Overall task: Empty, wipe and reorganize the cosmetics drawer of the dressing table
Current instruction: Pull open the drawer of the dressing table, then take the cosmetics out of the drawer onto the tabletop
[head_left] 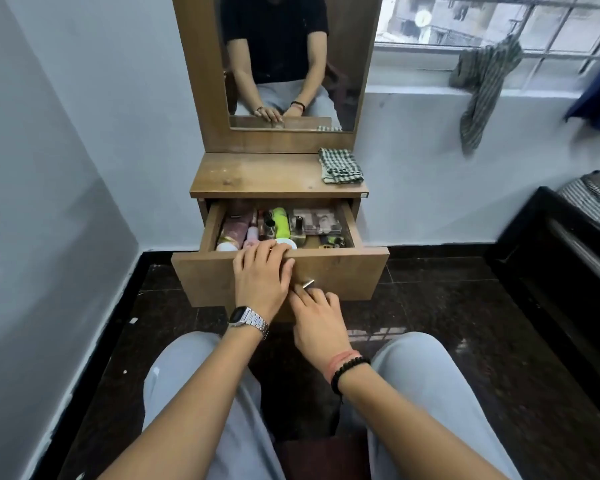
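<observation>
The left hand lies flat over the top edge of the brown wooden drawer front, fingers fairly straight and curling slightly over the rim, pressing rather than gripping. Just beside it, the right hand has its fingers at the small silver metal handle in the middle of the front panel; whether they wrap it or only touch it I cannot tell.

The open wooden drawer stands pulled out below the dressing table's top and is still full. It is stiff and probably fairly heavy when loaded, so the handle or top edge looks the best hold.

Inside, the items look light, smooth and some breakable:
- one lime-green bottle near the middle
- one flat palette box toward the back right corner
- one white round lid at the front edge
- pinkish tubes at the left side, number unclear.

One green checked cloth, soft and limp, sits at the tabletop's right edge.
</observation>
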